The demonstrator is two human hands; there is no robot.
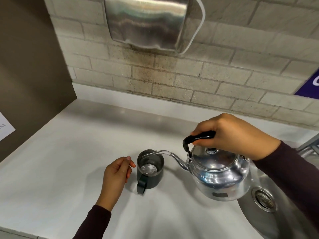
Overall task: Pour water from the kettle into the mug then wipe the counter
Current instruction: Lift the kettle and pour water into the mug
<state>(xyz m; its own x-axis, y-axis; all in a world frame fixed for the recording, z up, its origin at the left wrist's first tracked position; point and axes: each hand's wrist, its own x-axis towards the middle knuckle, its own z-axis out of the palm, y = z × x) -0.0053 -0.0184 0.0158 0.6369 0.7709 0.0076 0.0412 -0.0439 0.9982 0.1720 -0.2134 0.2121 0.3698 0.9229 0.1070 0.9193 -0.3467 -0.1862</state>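
Observation:
A shiny metal kettle [219,176] hangs tilted to the left above the white counter [69,161]. My right hand [233,135] grips its black handle from above. A stream of water runs from the spout into a dark mug [149,171], which stands upright on the counter with its handle toward me and water splashing inside. My left hand [115,176] rests just left of the mug, fingers loosely curled, thumb and fingertips near the rim; it holds nothing.
A steel sink [259,213] with a drain lies at the lower right, partly under the kettle. A metal wall unit [146,21] hangs above on the brick wall. A brown panel [31,66] borders the counter's left side.

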